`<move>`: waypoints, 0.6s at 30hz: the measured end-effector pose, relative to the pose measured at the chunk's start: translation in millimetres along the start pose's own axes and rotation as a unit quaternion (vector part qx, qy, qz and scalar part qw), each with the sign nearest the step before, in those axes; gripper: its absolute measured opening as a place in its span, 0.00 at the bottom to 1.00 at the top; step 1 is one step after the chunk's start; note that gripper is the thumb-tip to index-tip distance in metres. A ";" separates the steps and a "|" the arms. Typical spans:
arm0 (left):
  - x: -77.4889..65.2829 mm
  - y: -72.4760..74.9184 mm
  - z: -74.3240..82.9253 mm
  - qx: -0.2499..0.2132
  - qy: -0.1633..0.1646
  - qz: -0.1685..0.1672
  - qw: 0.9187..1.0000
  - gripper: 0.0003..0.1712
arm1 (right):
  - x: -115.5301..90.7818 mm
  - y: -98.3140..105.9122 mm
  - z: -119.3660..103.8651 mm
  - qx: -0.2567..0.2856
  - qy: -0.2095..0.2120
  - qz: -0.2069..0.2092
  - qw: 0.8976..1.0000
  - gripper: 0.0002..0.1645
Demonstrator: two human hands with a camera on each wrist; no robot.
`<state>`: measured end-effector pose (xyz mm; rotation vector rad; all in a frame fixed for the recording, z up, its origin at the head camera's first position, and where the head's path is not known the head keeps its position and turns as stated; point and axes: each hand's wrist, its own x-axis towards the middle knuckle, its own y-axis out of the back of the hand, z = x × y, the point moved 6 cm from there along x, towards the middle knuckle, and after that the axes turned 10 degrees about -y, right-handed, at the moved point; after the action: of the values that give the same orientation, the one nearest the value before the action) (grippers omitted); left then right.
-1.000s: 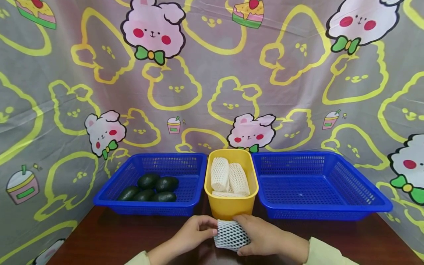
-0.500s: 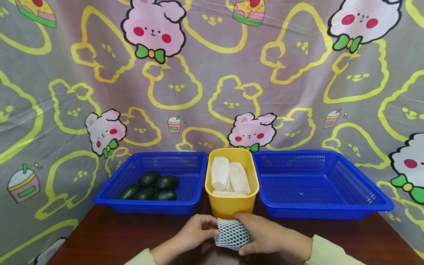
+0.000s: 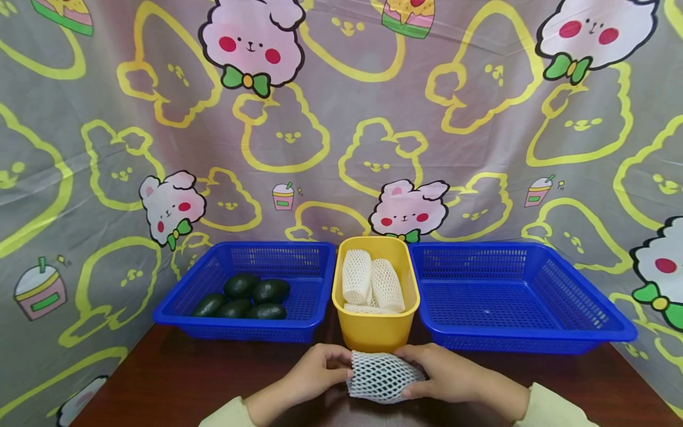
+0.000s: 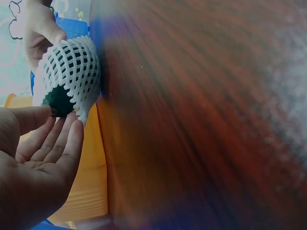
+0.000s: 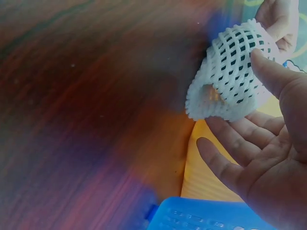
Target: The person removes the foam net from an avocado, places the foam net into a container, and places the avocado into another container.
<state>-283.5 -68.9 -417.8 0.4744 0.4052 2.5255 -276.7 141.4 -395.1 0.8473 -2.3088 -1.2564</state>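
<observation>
Just in front of the yellow bin, both hands hold a dark green avocado point(image 4: 59, 101) wrapped in a white foam net sleeve point(image 3: 380, 377). My left hand point(image 3: 315, 375) is at the left end, where the avocado's bare tip shows through the sleeve's opening in the left wrist view; thumb and fingers grip that end. On the right, my right hand point(image 3: 453, 373) pinches the sleeve between thumb and fingers. The right wrist view shows the sleeve's other end point(image 5: 211, 98) loose and open beyond the fruit.
A blue basket point(image 3: 245, 332) at the left holds several avocados point(image 3: 271, 291). The yellow bin point(image 3: 376, 332) in the middle contains several foam net sleeves point(image 3: 386, 284). To the right stands another blue basket point(image 3: 523, 341). A patterned curtain point(image 3: 320, 148) hangs behind the brown table point(image 3: 160, 379).
My right hand has slid rightward along the sleeve, which now shows longer between the hands. My left hand stays at the left end. The head view has shifted slightly.
</observation>
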 end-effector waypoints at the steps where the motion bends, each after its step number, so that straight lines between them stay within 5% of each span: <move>1: 0.0 -0.4 0.7 0.000 -0.003 -0.001 1.000 0.08 | -0.2 -0.3 0.9 0.000 -0.001 0.000 1.000 0.31; 18: 5.2 -4.9 7.2 0.029 -0.027 -0.005 0.999 0.14 | -0.4 -2.5 4.1 0.013 -0.002 0.007 1.000 0.30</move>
<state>-282.5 -60.7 -411.9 0.5596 0.4598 2.4913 -278.0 143.2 -399.5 0.8368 -2.3350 -1.2248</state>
